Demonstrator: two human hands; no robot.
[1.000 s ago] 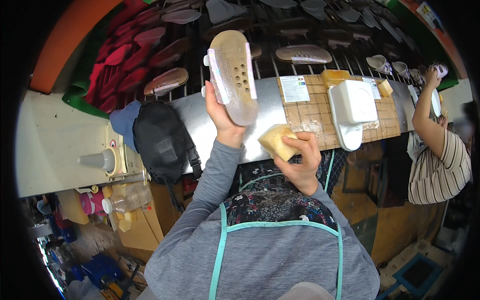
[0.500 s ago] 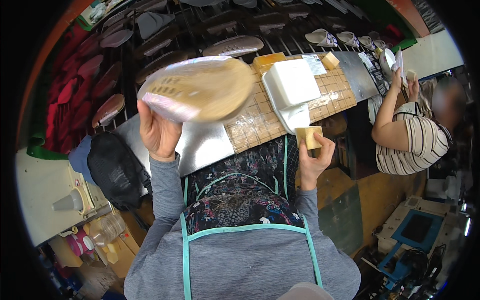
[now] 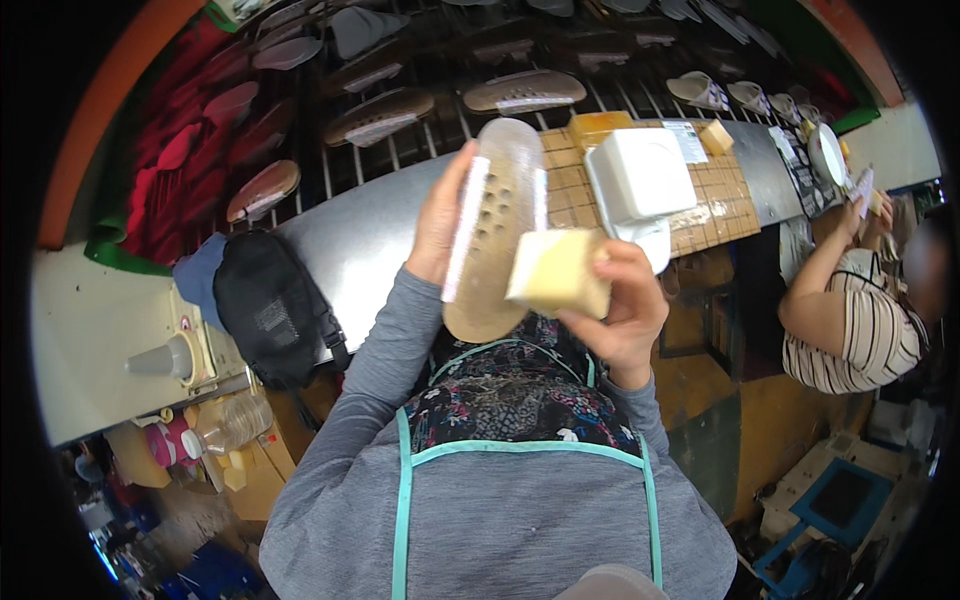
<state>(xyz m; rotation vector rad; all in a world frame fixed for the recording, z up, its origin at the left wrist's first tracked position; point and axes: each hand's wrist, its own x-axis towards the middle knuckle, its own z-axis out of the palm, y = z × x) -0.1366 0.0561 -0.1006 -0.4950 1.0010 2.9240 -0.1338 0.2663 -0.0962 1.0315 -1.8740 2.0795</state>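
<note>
1. A black bag (image 3: 272, 305) is lying at the left end of the metal bench (image 3: 365, 240), with a blue cloth (image 3: 195, 277) just beside it on the left.
2. My left hand (image 3: 437, 222) is gripping a clear shoe sole (image 3: 495, 225) by its left edge, holding it upright above the bench's front edge, its holed face turned toward me.
3. My right hand (image 3: 620, 305) is closing its fingers around a yellow sponge (image 3: 558, 272) and is pressing it against the sole's lower right side.
4. A white box (image 3: 640, 175) is sitting on the tiled mat (image 3: 725, 185) toward the bench's right end, with a yellow block (image 3: 598, 127) just behind it.
5. More soles (image 3: 525, 90) are resting on the rack (image 3: 420, 140) along the bench's back edge.
6. At the far right, another person (image 3: 850, 325) in a striped shirt is working at the bench's right end.
</note>
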